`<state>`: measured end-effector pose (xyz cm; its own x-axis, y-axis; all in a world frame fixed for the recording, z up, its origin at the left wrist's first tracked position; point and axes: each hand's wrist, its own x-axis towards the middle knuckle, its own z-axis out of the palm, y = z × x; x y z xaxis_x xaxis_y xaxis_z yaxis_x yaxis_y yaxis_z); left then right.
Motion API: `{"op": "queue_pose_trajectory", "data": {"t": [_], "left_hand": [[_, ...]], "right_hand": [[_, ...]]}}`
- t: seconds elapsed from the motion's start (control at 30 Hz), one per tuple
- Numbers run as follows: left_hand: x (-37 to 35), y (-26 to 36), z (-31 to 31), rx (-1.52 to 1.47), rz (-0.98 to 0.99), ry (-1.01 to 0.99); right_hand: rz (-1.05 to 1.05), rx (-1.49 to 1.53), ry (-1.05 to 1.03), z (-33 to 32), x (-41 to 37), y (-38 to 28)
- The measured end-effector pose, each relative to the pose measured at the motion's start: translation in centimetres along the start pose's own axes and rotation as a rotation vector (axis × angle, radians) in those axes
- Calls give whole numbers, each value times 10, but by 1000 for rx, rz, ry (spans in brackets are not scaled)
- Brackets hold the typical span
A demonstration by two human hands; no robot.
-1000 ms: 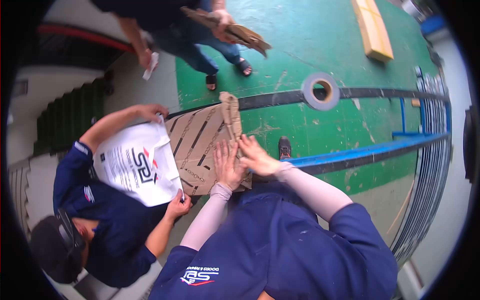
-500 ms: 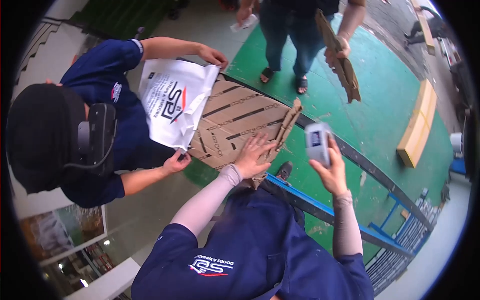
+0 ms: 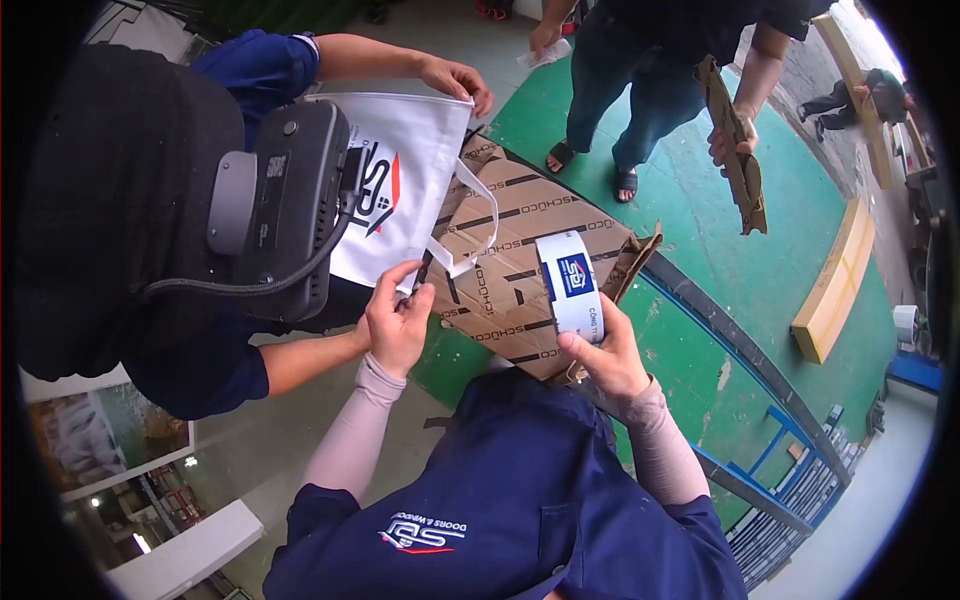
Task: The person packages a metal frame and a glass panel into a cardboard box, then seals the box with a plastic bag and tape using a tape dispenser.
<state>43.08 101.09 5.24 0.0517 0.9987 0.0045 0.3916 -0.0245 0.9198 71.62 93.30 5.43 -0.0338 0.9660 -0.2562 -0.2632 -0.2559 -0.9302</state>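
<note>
My right hand [image 3: 612, 355] is closed on a roll of white printed tape [image 3: 572, 285] with a blue logo label, held above the cardboard [image 3: 540, 215] printed with dark stripes. My left hand [image 3: 398, 318] is at the lower edge of a white bag [image 3: 400, 190], its fingers curled near the bag's corner; whether it pinches the fabric is hard to tell. A strap of the bag loops over the cardboard. The co-worker at the left holds the bag's upper corner with one hand [image 3: 458, 82].
Across the cardboard another person [image 3: 625, 80] stands in sandals, holding folded cardboard [image 3: 738, 165]. A blue and black metal frame [image 3: 720, 330] runs to the lower right. A long wrapped box [image 3: 836, 280] lies on the green floor [image 3: 690, 240].
My left hand has left the cardboard and moved left to the bag. The tape roll in my right hand has come left, over the cardboard. The co-worker's head has moved nearer.
</note>
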Motion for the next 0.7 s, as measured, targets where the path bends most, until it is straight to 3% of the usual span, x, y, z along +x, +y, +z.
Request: {"op": "queue_pose_trajectory", "data": {"t": [0.03, 0.1, 0.23, 0.27, 0.33, 0.43, 0.5, 0.57, 0.63, 0.7], "left_hand": [[-1, 3, -3, -192, -135, -65], [0, 19, 11, -354, -79, -306], [-5, 39, 53, -650, -204, -427], [-5, 39, 58, -658, -208, -438], [-2, 38, 63, -899, -567, -479], [2, 32, 64, -905, -660, -652], [-6, 30, 68, -886, -635, -639], [-18, 22, 74, -591, -297, -601], [-25, 10, 78, -429, -192, -604], [-28, 9, 78, -187, -25, -548]], "right_hand": [[-14, 1, -25, 3, 2, 0], [56, -16, -70, 12, 8, -5], [54, -131, -93, 23, 12, 4], [-63, -340, -107, 21, 13, 9], [-251, -681, -150, 15, 15, 18], [-404, -864, -67, 12, 7, 23], [-371, -998, -99, 6, 0, 19], [-35, -201, 6, 5, -8, 13], [-41, 47, -2, 0, 0, 19], [110, 122, -36, 9, 3, -6]]}}
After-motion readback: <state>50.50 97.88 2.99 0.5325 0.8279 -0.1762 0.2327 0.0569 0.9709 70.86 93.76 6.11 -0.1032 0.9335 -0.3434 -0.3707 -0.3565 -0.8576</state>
